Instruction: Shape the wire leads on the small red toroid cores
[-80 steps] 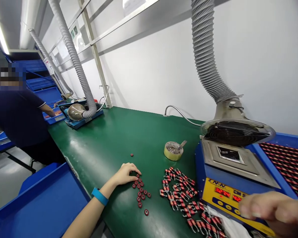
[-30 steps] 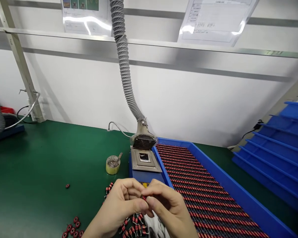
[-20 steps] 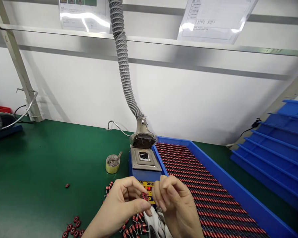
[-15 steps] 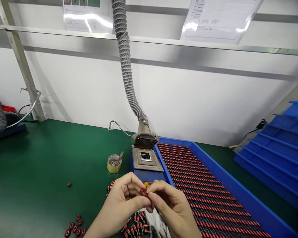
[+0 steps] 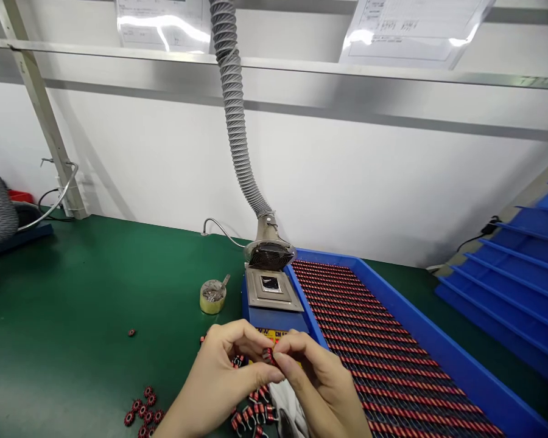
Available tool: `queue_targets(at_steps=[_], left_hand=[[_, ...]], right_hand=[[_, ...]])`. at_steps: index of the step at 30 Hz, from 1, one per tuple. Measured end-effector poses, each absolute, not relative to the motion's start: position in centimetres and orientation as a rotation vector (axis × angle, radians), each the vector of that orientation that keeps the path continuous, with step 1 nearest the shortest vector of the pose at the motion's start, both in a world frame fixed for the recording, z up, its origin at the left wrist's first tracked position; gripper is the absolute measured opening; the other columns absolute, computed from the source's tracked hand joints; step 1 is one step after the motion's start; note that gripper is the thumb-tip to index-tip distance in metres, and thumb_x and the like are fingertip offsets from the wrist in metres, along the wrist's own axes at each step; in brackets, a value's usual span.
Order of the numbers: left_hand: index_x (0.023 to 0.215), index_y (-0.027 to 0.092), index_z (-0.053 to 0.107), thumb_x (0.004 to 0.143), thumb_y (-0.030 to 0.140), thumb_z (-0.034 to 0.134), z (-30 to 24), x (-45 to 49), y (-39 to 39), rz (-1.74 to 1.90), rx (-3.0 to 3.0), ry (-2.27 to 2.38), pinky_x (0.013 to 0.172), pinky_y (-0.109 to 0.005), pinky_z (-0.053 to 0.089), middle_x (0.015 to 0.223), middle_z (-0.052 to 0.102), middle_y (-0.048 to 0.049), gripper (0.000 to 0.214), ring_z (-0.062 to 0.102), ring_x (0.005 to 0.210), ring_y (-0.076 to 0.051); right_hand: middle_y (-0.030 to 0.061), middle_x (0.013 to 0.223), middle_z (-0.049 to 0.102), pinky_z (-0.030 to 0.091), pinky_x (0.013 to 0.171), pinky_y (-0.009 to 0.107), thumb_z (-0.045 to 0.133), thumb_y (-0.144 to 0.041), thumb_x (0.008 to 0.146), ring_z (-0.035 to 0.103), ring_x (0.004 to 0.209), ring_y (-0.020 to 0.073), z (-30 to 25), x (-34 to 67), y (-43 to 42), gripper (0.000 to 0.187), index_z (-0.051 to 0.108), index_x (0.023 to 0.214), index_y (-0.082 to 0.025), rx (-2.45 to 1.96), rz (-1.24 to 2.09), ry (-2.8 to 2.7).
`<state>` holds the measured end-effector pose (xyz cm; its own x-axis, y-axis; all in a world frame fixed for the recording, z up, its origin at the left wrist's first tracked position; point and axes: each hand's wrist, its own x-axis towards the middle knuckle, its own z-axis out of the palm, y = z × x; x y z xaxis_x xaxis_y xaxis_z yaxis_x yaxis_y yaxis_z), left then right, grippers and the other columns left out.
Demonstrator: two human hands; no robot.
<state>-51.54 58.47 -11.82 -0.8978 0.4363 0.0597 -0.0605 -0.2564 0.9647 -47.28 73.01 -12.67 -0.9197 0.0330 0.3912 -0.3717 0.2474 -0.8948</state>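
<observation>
A small red-and-black wound coil point(image 5: 268, 355) is pinched between the fingertips of both hands, in the lower middle of the head view. My left hand point(image 5: 231, 371) grips it from the left with thumb and fingers. From the right, my right hand point(image 5: 313, 377) holds it with thumb and forefinger; its other fingers are curled and partly hidden. Beneath the hands lies a pile of similar coils with wire leads point(image 5: 256, 413), beside a white cloth point(image 5: 288, 404). More ring-shaped coils point(image 5: 141, 410) lie in a cluster left of my left forearm, and one single coil point(image 5: 131, 333) sits apart.
Behind the hands stands a solder pot point(image 5: 274, 289) under a fume hood on a grey hose point(image 5: 237, 121). A yellow cup point(image 5: 212, 298) with a small tool is left of it. A blue tray point(image 5: 383, 292) full of coil rows lies right; stacked blue trays point(image 5: 506, 267) stand beyond.
The coil has been turned between the fingertips, showing its edge now rather than its face. Both hands stay in nearly the same place. The view has shifted slightly.
</observation>
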Motion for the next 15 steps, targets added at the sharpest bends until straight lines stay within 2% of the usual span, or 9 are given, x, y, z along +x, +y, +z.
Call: queue_targets(at_steps=[4,6,10,13,15], left_hand=[[0.064,0.013,0.062,0.046,0.006,0.086,-11.9,-51.54,58.88,2.323,0.388,1.339,0.051,-0.016,0.046,0.056,0.069,0.0012,0.031,0.062,0.052,-0.01],[0.064,0.013,0.059,0.045,0.007,0.088,-12.07,-51.6,59.07,2.351,0.385,1.233,0.051,-0.016,0.047,0.055,0.069,0.001,0.035,0.063,0.05,-0.01],[0.074,0.012,0.061,0.057,0.017,0.086,-12.55,-51.77,59.04,2.317,0.49,1.137,0.057,-0.016,0.051,0.063,0.071,-0.0019,0.031,0.066,0.057,-0.01],[0.082,0.011,0.062,0.071,0.028,0.079,-12.65,-51.84,58.84,2.29,0.601,1.014,0.063,-0.018,0.053,0.067,0.071,-0.003,0.026,0.068,0.061,-0.011],[0.084,0.011,0.062,0.076,0.029,0.075,-12.55,-51.84,58.76,2.28,0.631,0.974,0.065,-0.019,0.053,0.069,0.071,-0.0032,0.024,0.068,0.063,-0.011]], right_hand=[[0.0021,0.069,0.057,0.04,0.058,0.024,0.055,-0.041,0.09,0.053,0.067,0.0158,-12.63,-47.25,72.65,0.028,0.061,0.071,-0.02,0.289,1.807,-2.12],[0.0015,0.068,0.055,0.039,0.057,0.023,0.056,-0.04,0.09,0.05,0.065,0.0143,-12.68,-47.32,72.63,0.03,0.06,0.069,-0.02,0.319,1.852,-2.097],[-0.0005,0.065,0.052,0.038,0.054,0.021,0.061,-0.036,0.089,0.047,0.058,0.0107,-12.87,-47.64,72.58,0.024,0.061,0.073,-0.019,0.343,2.067,-1.967],[-0.0017,0.063,0.051,0.038,0.052,0.019,0.063,-0.034,0.088,0.047,0.054,0.0085,-12.98,-47.78,72.32,0.019,0.063,0.076,-0.019,0.369,2.301,-1.803],[-0.0021,0.061,0.05,0.038,0.051,0.018,0.065,-0.032,0.087,0.047,0.053,0.0074,-13.04,-47.81,72.14,0.017,0.064,0.076,-0.019,0.378,2.391,-1.724]])
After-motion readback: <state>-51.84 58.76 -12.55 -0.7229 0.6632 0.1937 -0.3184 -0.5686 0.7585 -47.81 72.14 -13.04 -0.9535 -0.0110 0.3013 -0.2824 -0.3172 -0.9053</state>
